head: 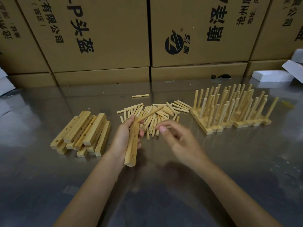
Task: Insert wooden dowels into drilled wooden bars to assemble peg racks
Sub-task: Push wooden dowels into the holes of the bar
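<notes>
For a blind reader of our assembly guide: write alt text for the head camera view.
A person's left hand grips a drilled wooden bar with one dowel in its far end, while the empty right hand hovers beside it. On the steel table lie stacked bars on the left, loose dowels in the centre and finished peg racks on the right, before cardboard boxes.

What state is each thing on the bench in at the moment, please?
bar: held in left hand, one dowel in it
right hand: holds nothing, fingers loosely curled
stack of bars: no dowels in them
loose dowels: lying flat
finished racks: dowels upright
</notes>
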{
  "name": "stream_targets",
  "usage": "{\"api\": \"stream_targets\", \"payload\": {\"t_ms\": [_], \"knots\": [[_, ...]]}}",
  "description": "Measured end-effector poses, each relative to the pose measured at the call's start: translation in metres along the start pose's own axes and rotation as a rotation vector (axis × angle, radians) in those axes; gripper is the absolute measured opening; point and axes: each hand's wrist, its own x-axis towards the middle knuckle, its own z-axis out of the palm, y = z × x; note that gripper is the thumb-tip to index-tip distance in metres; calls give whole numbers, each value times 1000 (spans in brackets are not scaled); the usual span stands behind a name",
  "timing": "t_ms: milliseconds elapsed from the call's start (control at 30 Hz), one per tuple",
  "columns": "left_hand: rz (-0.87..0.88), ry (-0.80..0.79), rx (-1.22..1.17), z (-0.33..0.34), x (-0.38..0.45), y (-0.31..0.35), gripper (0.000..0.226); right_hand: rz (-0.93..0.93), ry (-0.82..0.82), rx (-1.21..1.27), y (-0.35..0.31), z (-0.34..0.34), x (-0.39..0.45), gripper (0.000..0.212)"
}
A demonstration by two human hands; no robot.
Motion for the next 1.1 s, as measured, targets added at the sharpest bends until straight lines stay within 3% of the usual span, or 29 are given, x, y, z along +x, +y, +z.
{"api": "stream_targets", "payload": {"t_ms": [167, 467, 800, 1100], "knots": [[11, -16, 35, 6, -3, -4, 41, -100, -119, -316, 7, 14, -7, 7], [13, 37, 175, 14, -2, -8, 43, -270, -46, -528, 7, 10, -7, 24], [164, 27, 260, 16, -4, -15, 39, -334, -111, -468, 0, 12, -8, 17], [257, -17, 329, 20, -10, -20, 39, -145, -148, -238, 3, 10, -7, 10]]}}
